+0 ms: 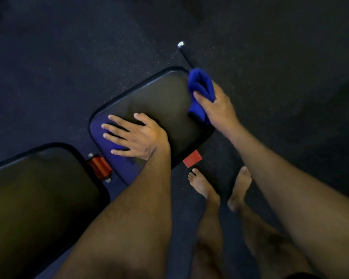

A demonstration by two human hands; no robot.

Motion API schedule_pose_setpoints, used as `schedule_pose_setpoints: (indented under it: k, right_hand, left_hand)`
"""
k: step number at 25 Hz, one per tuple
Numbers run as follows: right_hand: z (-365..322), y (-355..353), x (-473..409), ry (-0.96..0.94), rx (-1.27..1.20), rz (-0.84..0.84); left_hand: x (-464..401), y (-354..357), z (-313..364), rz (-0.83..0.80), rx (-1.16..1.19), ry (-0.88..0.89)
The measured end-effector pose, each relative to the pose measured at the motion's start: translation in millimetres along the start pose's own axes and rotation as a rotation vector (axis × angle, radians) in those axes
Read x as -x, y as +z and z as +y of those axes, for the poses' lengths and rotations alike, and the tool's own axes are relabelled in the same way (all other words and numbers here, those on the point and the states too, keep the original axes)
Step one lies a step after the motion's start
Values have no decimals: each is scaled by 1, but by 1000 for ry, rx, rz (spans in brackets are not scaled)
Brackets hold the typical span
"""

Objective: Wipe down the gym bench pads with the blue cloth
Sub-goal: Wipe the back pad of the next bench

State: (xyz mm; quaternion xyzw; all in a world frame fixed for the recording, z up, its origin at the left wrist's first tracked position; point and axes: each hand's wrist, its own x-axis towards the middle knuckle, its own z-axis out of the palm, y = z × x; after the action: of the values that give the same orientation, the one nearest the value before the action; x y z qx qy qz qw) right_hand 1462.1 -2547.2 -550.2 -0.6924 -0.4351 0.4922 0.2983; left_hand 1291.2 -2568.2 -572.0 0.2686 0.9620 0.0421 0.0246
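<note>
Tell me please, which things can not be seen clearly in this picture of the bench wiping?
- Right hand: its fingertips are wrapped in the blue cloth, head view.
- Smaller pad: the left hand and forearm cover part of its surface.
- Larger pad: cut off by the left edge.
- Bench frame: hidden under both pads; only an orange part shows between them.

A gym floor, seen from above a weight bench.

The ground is dark speckled rubber flooring (69,57), the kind laid in workout rooms. Two black padded vinyl bench cushions with rounded corners (159,101) (38,188) sit end to end, joined by a red-painted metal hinge roller (99,167), with a red frame end (192,158) showing below.
</note>
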Motion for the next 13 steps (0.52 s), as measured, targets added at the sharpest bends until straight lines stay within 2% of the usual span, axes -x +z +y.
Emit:
schedule_pose_setpoints:
  k: [2, 4, 7, 9, 10, 11, 13]
  right_hand:
    - [20, 3, 47, 26, -56, 140]
    - [29, -2, 82, 124, -152, 186]
    - [40, -27, 111, 135, -134, 209]
    - [35, -37, 124, 155, -159, 254]
    - [35, -38, 131, 178, -189, 280]
    - [38, -35, 135, 212, -219, 304]
    - [40, -25, 143, 274, -268, 344]
  left_hand:
    - [1, -5, 1, -11, 19, 5]
    - [3, -11, 5, -42, 30, 9]
    - [1, -28, 2, -240, 60, 1]
    - [-14, -47, -16, -398, 33, 105]
    - [-24, -56, -28, -437, 0, 295]
    - [-35, -63, -41, -401, -58, 595]
    - [-60, -73, -48, -322, -151, 1315]
